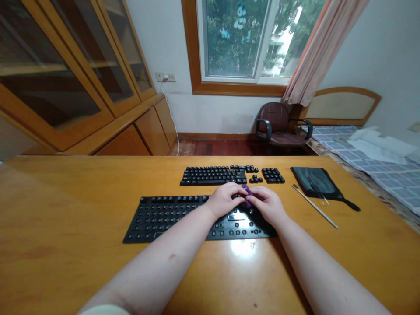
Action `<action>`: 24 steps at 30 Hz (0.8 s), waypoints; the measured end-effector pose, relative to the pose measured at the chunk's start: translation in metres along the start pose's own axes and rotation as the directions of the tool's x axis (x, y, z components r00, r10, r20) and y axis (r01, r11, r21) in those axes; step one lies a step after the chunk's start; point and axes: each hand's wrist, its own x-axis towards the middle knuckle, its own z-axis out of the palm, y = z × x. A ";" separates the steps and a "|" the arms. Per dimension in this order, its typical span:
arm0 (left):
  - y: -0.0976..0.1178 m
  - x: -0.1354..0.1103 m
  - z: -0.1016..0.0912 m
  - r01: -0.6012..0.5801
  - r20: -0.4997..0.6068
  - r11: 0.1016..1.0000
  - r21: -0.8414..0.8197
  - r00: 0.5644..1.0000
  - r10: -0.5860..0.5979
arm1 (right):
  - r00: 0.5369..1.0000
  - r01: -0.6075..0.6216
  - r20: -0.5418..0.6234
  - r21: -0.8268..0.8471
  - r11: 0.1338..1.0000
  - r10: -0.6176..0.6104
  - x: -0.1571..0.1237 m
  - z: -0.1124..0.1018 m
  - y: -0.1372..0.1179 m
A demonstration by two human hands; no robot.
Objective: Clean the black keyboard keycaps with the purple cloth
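Observation:
Both hands meet over the upper right part of a black keyboard base (154, 218), whose keycaps are off except for a row along its top edge. My left hand (227, 199) and my right hand (266, 203) pinch a small, soft-looking purple piece (246, 189) between their fingertips. Fingers cover much of this piece, so whether it is cloth or something else does not show. Behind the base lie the removed black keycaps (210, 176), laid out in keyboard order, with the number-pad keycaps (273, 176) to their right.
On the right of the wooden desk (65, 218) lie a dark pouch (316, 181) with a thin wire tool (323, 199) on it and a long slim brush-like stick (316, 208). Beyond the desk stand a chair (277, 124), a bed (377, 148) and a glass-doored cabinet (108, 57).

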 end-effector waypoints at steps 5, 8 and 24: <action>0.001 0.000 0.001 -0.009 -0.007 1.000 0.012 1.000 0.009 | 0.998 0.030 -0.045 -0.082 0.996 -0.034 -0.002 0.000 0.001; 0.003 0.000 0.000 -0.025 -0.027 0.999 0.023 0.999 0.026 | 0.987 0.043 -0.149 -0.144 0.989 -0.064 -0.003 -0.002 0.004; 0.015 0.004 -0.008 0.080 0.100 0.898 0.433 0.986 -0.136 | 0.961 0.037 -0.259 -0.221 0.974 -0.096 0.001 -0.002 0.020</action>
